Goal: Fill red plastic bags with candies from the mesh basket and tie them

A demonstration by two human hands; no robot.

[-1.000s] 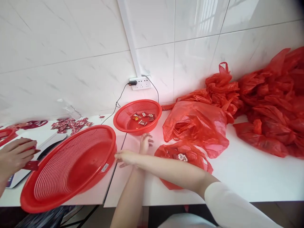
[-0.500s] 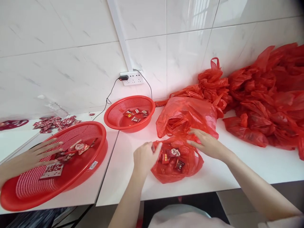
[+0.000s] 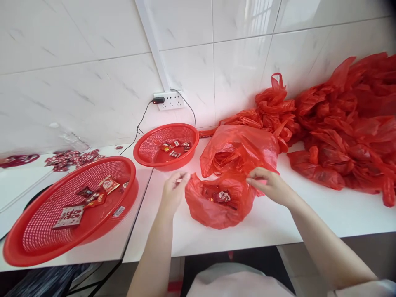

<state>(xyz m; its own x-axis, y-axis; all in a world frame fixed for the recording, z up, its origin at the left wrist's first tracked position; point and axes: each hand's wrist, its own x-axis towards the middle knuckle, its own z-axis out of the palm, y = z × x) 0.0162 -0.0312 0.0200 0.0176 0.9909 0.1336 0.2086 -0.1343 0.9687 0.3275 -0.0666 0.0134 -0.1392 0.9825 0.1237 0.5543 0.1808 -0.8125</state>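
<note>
A small red plastic bag [image 3: 216, 204] sits on the white table [image 3: 309, 218] in front of me, its mouth held apart. Inside it lie a few small wrapped candies [image 3: 221, 196]. My left hand [image 3: 173, 189] pinches the bag's left rim. My right hand [image 3: 270, 185] pinches the right rim. A large red mesh basket [image 3: 40, 243] at the left holds several red packets. A smaller red basket [image 3: 148, 146] behind it holds a few candies.
A heap of crumpled red plastic bags [image 3: 340, 123] fills the right back of the table, with a fuller bag [image 3: 239, 150] just behind mine. A wall socket [image 3: 168, 100] with a black cable is on the tiled wall. Loose red packets [image 3: 72, 159] lie far left.
Another person's hand has left the large basket. My hands have drawn the small bag's rim up and apart, and the bag now stands more upright.
</note>
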